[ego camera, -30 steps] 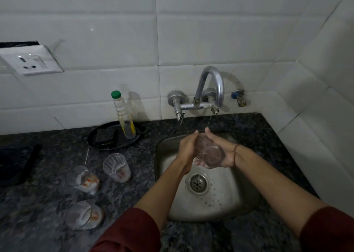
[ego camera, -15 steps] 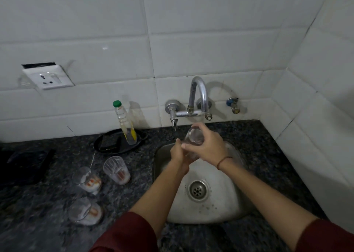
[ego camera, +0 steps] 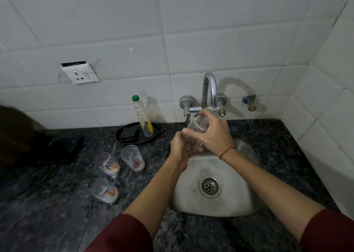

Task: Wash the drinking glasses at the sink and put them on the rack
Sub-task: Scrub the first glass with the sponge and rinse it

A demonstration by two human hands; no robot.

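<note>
A clear drinking glass [ego camera: 197, 122] is held upright over the back of the steel sink [ego camera: 220, 204], just under the chrome tap [ego camera: 209, 90]. My right hand [ego camera: 216, 135] wraps over its upper side and is wet. My left hand [ego camera: 182, 146] cups the glass's lower part from below. Three more glasses with orange and white residue stand on the counter to the left: one [ego camera: 133, 158] nearest the sink, one [ego camera: 109, 164] beside it, one [ego camera: 105, 190] closer to me. No rack is in view.
A black tray [ego camera: 126, 136] behind the glasses carries a bottle with a green cap [ego camera: 142, 117] and a dark sponge. A wall socket [ego camera: 80, 75] sits upper left. A dark flat object [ego camera: 63, 150] lies at far left. Tiled walls close off the back and right.
The glass went from lying tipped between both hands low over the sink to upright and higher under the tap. My right hand moved over its top. My view shifted back and up.
</note>
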